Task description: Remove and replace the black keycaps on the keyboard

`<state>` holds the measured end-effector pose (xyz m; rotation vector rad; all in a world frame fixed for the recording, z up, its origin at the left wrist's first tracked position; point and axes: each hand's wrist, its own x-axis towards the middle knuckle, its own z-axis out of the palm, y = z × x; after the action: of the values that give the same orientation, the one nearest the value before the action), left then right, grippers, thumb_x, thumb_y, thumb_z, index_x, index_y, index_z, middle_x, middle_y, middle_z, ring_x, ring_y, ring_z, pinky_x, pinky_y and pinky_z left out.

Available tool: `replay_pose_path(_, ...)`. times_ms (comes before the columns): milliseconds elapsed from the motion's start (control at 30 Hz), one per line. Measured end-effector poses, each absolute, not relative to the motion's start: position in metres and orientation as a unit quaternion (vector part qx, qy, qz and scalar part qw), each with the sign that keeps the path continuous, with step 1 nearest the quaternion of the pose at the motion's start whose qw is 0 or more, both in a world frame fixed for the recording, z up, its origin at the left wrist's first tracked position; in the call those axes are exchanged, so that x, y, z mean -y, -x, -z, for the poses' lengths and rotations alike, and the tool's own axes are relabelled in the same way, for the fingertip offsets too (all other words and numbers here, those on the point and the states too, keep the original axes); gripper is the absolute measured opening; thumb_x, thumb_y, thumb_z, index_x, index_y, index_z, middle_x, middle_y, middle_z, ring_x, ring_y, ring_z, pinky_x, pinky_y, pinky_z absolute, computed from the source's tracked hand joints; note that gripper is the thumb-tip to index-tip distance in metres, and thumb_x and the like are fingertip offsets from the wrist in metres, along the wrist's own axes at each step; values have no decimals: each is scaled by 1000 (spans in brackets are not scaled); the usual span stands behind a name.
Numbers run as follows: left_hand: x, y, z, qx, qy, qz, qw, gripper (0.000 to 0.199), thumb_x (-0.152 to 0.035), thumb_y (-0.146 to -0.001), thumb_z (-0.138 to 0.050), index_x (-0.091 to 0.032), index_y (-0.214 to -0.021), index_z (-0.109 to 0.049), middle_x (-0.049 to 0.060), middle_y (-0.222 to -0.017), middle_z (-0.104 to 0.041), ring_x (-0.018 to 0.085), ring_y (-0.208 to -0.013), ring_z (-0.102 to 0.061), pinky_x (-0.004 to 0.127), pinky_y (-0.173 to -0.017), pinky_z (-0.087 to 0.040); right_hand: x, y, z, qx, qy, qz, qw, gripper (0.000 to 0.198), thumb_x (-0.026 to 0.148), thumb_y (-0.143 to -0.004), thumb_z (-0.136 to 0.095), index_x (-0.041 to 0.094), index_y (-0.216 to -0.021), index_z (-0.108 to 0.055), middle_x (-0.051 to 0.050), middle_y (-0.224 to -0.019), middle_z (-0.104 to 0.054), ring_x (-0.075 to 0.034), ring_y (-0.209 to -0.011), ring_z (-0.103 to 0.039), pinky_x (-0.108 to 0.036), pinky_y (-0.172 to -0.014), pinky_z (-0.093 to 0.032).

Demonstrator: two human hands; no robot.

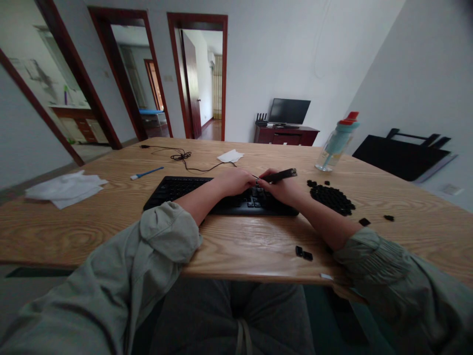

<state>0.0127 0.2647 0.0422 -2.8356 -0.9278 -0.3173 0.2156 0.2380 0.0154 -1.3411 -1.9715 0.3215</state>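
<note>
A black keyboard (181,190) lies across the middle of the table, with both hands over its right half. My right hand (281,190) is closed around a black-handled screwdriver (283,175), its thin shaft pointing left toward my other hand. Over the keys, my left hand (240,181) has its fingers curled together near the screwdriver's tip; what they hold, if anything, is hidden. Right of the keyboard is a heap of loose black keycaps (332,199). Two more keycaps (303,253) lie near the front edge.
A water bottle (336,143) with a red lid stands behind the heap. White tissues (66,188) and a blue brush (147,172) lie on the left. The keyboard's cable (181,156) is coiled behind it, beside a folded white paper (230,156).
</note>
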Motion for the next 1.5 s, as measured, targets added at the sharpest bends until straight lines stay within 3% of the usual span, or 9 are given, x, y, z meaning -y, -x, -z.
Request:
replay_pose_path(200,-263,-14,-45,324,939,91,76,24,-22,-91,-53,-25,-99,-76,3,-99,-77,21,-91,-70,29,-80,-49,-243,-213,-25,762,533,-131,343,5,25,-86,-67,21,-86,-68,-6,-84,-72,-23,-81,-64,-34,-75,-50)
replay_pose_path(567,-260,-15,-37,305,941,115,89,29,-22,-95,-49,-25,-109,-74,6,-104,-76,21,-96,-70,30,-83,-51,-240,-217,-9,780,490,-110,372,6,28,-88,-66,23,-91,-65,-4,-84,-71,-22,-80,-64,-33,-71,-50)
replay_pose_path(767,-257,-14,-36,294,943,109,113,27,-23,-96,-48,-20,-94,-75,8,-95,-76,22,-90,-70,32,-80,-51,-230,-219,-9,796,461,-106,378,5,27,-88,-64,23,-90,-66,-3,-87,-72,-20,-81,-65,-32,-72,-50)
replay_pose_path(933,-259,-13,-36,312,937,120,101,26,-22,-94,-48,-23,-96,-74,6,-96,-76,22,-91,-70,31,-80,-50,-233,-217,-13,786,488,-107,364,6,28,-90,-64,23,-93,-66,-3,-86,-72,-20,-80,-65,-31,-71,-49)
replay_pose_path(1500,-262,-12,-38,339,932,113,54,19,-23,-89,-56,-23,-96,-74,3,-95,-75,19,-87,-67,27,-78,-48,-253,-211,-17,799,477,-143,338,7,27,-92,-62,24,-87,-66,-5,-89,-73,-22,-87,-66,-35,-84,-52)
